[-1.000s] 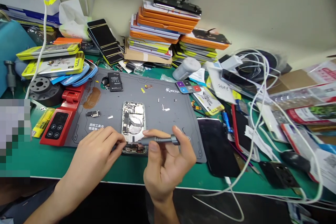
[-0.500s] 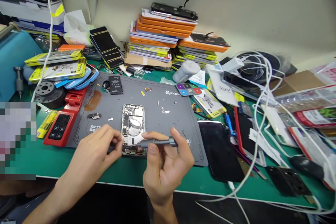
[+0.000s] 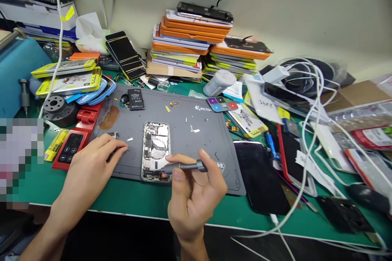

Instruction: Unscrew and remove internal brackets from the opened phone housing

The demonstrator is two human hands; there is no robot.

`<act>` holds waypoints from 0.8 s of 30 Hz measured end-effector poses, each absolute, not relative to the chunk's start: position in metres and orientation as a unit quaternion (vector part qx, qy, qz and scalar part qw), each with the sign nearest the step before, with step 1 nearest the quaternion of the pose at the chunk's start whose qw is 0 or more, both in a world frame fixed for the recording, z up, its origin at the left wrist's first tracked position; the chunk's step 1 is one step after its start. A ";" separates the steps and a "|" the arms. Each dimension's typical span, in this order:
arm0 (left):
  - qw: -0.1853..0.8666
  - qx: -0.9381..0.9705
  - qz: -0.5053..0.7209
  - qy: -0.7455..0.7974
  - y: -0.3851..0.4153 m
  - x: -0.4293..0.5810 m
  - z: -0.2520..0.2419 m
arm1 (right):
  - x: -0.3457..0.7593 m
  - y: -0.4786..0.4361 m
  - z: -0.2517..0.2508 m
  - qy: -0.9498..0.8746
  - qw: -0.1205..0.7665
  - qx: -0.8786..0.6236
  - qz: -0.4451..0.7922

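Note:
An opened phone (image 3: 158,150) lies on the grey work mat (image 3: 196,153), its inner parts exposed. My right hand (image 3: 196,195) is closed around a dark grey screwdriver (image 3: 186,166), which lies sideways across the fingers over the phone's lower right corner. To the left of the phone, my left hand (image 3: 94,163) hovers low over the mat with thumb and fingertips pinched together; whether something tiny is between them cannot be made out. A small dark part (image 3: 114,135) shows partly behind that hand, and a little white piece (image 3: 130,139) lies close to its fingertips.
Behind the phone lie a black battery (image 3: 136,99) and small loose parts. A red device (image 3: 69,149) borders the mat's left side. On the right are a dark phone screen (image 3: 261,177) and a tangled white cable (image 3: 306,159). Stacked boxes (image 3: 183,45) line the wall.
My left hand has moved left, away from the phone's lower left edge, to beside the small dark part. My right hand holds the screwdriver in nearly the same place.

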State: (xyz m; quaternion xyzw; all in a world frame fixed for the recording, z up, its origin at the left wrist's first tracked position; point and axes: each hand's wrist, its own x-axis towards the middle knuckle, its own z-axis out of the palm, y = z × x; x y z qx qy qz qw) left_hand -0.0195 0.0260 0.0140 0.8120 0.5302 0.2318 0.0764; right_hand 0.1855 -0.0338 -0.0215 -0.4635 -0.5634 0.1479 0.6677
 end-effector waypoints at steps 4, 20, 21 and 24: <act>0.075 0.822 0.245 0.508 0.026 -0.021 0.012 | 0.185 -0.034 -0.021 -0.560 0.670 -0.466 0.143; 0.084 0.810 0.334 0.475 0.013 -0.012 0.013 | 0.185 -0.031 -0.024 -0.557 0.668 -0.482 0.109; 0.087 0.816 0.335 0.463 0.010 -0.010 0.013 | 0.185 -0.029 -0.024 -0.565 0.664 -0.479 0.101; 0.099 0.835 0.329 0.430 0.003 -0.003 0.010 | 0.182 -0.025 -0.025 -0.605 0.636 -0.472 0.084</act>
